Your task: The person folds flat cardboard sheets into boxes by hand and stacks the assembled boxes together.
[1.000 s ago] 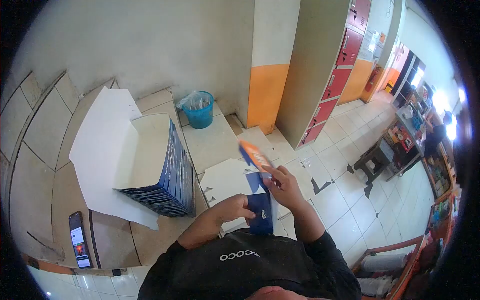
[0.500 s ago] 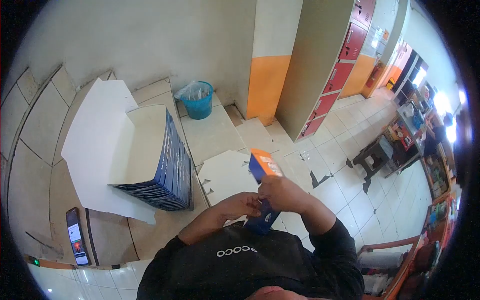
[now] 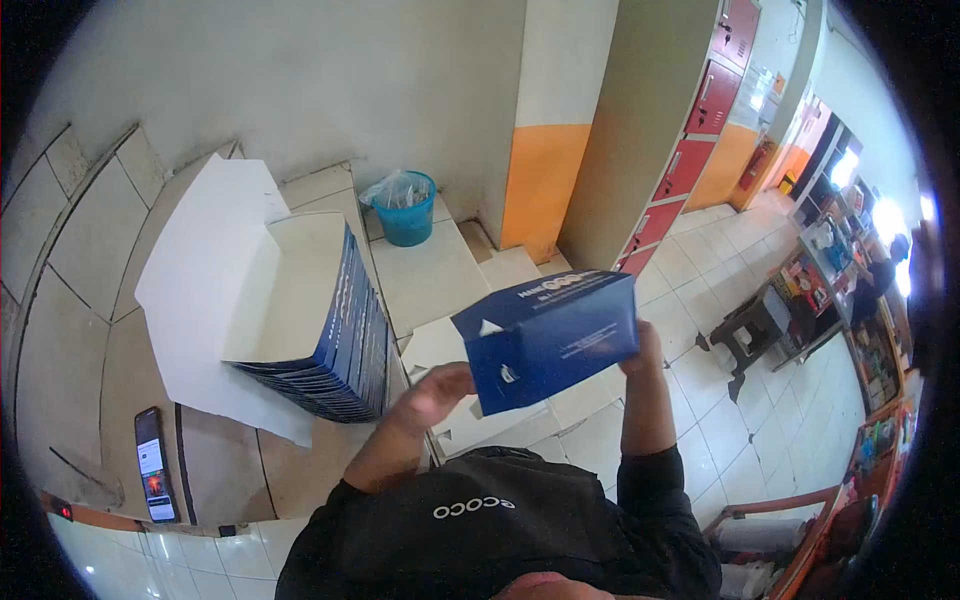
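Observation:
A blue cardboard box with white lettering is held up in front of my chest, folded out into its three-dimensional shape. My right hand grips its right end, with the fingers partly hidden behind it. At the left end, my left hand is closed at the box's edge beside a flap with a small cut-out; it is slightly blurred and its fingertips are partly hidden. To the left, a stack of flat blue cardboard boxes rests on a white cardboard sheet.
White cardboard lies on the tiled ledge behind the held box. A phone with a lit screen lies at the left. A blue bin with a plastic bag stands by the wall. Red lockers and a dark stool are at the right.
The box was narrow, with its orange and blue sides showing between my hands; now its broad blue side faces up. My hands have moved apart to its two ends.

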A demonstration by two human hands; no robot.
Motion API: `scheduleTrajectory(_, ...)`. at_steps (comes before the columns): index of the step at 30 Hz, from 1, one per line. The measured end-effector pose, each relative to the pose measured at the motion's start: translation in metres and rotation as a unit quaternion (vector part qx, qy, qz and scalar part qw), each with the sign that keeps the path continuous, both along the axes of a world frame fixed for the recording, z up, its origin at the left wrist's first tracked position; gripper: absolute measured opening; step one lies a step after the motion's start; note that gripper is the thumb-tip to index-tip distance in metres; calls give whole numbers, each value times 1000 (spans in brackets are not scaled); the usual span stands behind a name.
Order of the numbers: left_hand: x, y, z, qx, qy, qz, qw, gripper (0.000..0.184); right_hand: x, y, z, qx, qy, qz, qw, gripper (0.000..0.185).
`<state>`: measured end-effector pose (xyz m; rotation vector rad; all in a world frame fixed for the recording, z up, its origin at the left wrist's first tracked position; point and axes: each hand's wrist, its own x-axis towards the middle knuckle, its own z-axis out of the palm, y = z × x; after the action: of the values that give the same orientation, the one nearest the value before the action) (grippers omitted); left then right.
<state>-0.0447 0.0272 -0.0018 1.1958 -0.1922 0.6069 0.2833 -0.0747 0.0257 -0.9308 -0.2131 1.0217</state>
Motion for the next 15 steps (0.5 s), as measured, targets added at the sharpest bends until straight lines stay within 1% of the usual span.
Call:
scheduleTrajectory(1, 5, -9, 6, 28, 51, 67, 996, 70, -3, 4, -7, 20, -17, -3, 1000, 25)
scheduleTrajectory(2, 10, -23, 31, 117, 189, 184, 957, 55, -8, 9, -14, 40, -35, -6, 999, 28)
scheduleTrajectory(3, 20, -27, 31, 21, 186, 216, 958, 51, -13, 12, -20, 59, -52, -8, 997, 31)
scheduleTrajectory(4, 29, -31, 31, -76, 181, 246, 949, 47, -17, 13, -26, 146, -23, -19, 989, 39)
scheduleTrajectory(5, 37, -33, 32, -172, 173, 273, 931, 43, -40, 11, -12, 160, -66, 35, 984, 51)
scheduleTrajectory(6, 42, -35, 34, -212, 135, 245, 936, 40, -69, 10, 2, 176, -109, 88, 974, 66)
scheduleTrajectory(7, 47, -38, 38, -251, 97, 216, 939, 37, -88, 3, -8, 179, -292, 203, 917, 96)
scheduleTrajectory(8, 50, -40, 41, -288, 60, 185, 938, 35, -113, -9, 9, 98, -427, 257, 861, 106)
scheduleTrajectory(9, 52, -41, 42, -324, 24, 153, 933, 33, -132, -9, 8, 65, -624, 192, 755, 109)
scheduleTrajectory(10, 54, -43, 41, -325, 43, 161, 931, 33, -143, -9, 6, 22, -616, 153, 772, 98)
scheduleTrajectory(11, 54, -39, 32, -272, 79, 193, 940, 33, -148, -10, 6, -24, -606, 114, 787, 89)
scheduleTrajectory(13, 56, -28, 11, -163, 145, 251, 943, 34, -142, -11, 20, -93, -519, 142, 838, 61)
scheduleTrajectory(14, 49, -34, 41, 9, 228, 380, 896, 30, -136, -11, 25, -126, -474, 155, 857, 48)
scheduleTrajectory(15, 46, -32, 43, -25, 227, 376, 898, 27, -129, -12, 20, -92, -407, 135, 899, 37)
